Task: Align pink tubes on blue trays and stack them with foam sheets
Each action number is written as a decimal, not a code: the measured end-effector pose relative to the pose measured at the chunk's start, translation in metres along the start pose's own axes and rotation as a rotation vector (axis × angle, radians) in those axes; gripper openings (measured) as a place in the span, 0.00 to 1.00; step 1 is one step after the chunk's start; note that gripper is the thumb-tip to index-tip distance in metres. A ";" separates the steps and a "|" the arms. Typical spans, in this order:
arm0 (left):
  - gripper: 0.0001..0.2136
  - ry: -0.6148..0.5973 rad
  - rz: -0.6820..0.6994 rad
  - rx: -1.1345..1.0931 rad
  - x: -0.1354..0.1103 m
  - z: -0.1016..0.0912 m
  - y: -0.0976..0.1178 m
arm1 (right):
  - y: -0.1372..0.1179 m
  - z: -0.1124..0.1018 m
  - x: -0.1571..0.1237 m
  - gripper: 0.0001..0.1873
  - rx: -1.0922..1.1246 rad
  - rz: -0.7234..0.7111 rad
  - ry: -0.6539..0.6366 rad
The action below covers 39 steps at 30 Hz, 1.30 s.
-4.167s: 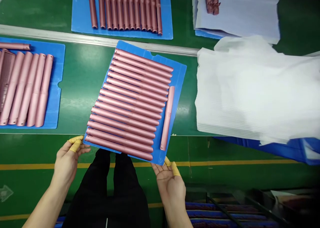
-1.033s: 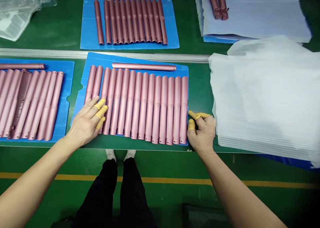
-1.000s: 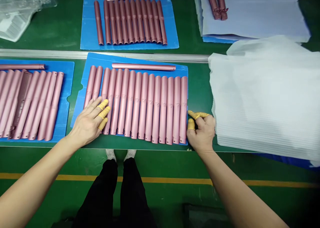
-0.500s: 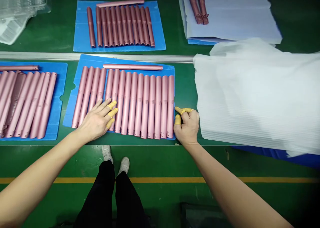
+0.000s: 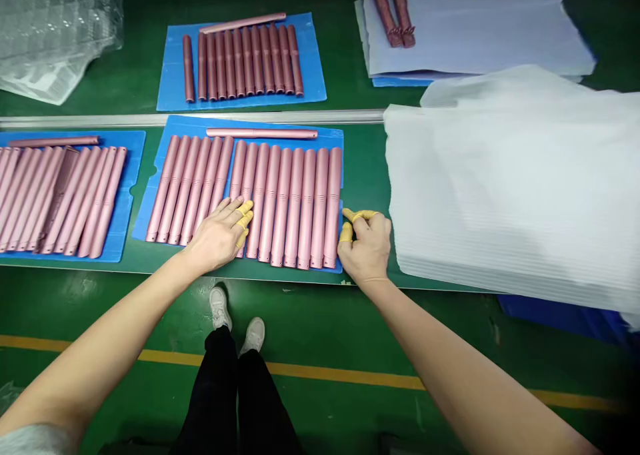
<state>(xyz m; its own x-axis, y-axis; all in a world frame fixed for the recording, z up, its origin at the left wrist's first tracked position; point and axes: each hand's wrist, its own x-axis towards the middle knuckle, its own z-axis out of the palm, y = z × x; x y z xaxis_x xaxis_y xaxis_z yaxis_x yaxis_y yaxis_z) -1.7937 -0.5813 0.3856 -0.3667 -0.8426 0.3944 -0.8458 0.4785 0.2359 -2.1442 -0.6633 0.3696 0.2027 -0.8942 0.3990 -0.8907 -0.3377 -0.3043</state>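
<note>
Clear plastic trays (image 5: 55, 28) sit at the upper left of the frame. Below them, cut by the left edge, the left sheet (image 5: 127, 168) bears a row of left tubes (image 5: 108, 202), one of which shows its dark inner side.

At centre, on the bench (image 5: 367, 168), lies the middle sheet (image 5: 187, 126), and I count fifteen pink tubes side by side on it, plus a crosswise tube (image 5: 263, 133) above. Six tubes (image 5: 187, 175) are grouped left of a gap; nine tubes (image 5: 295, 208) are to its right. Taking that gap as the mark of progress, I'd judge under half the row done, those nine being what is left.

The left hand (image 5: 217, 238) reaches over the tubes by the gap, fingers outstretched and slightly parted. Behind, at upper centre, the far sheet (image 5: 311, 62) carries darker tubes.

At the middle sheet's right edge, the right hand (image 5: 369, 245) has its fingers curled; whether they pinch that edge, I cannot tell. A white stack (image 5: 500, 188) fills the right side.
</note>
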 end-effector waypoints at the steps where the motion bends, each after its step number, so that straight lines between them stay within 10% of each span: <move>1: 0.19 0.009 -0.011 0.010 -0.002 0.000 -0.001 | 0.000 0.001 0.000 0.19 -0.003 -0.006 0.000; 39: 0.21 -0.008 0.125 -0.081 0.069 0.041 0.101 | -0.019 -0.011 -0.008 0.17 -0.026 0.003 -0.041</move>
<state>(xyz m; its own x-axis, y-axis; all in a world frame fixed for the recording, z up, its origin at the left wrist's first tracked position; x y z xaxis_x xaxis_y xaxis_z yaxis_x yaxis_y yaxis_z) -1.9201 -0.6015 0.3999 -0.4704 -0.7773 0.4178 -0.7596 0.5976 0.2566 -2.1331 -0.6461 0.3817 0.2162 -0.9066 0.3623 -0.9014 -0.3279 -0.2827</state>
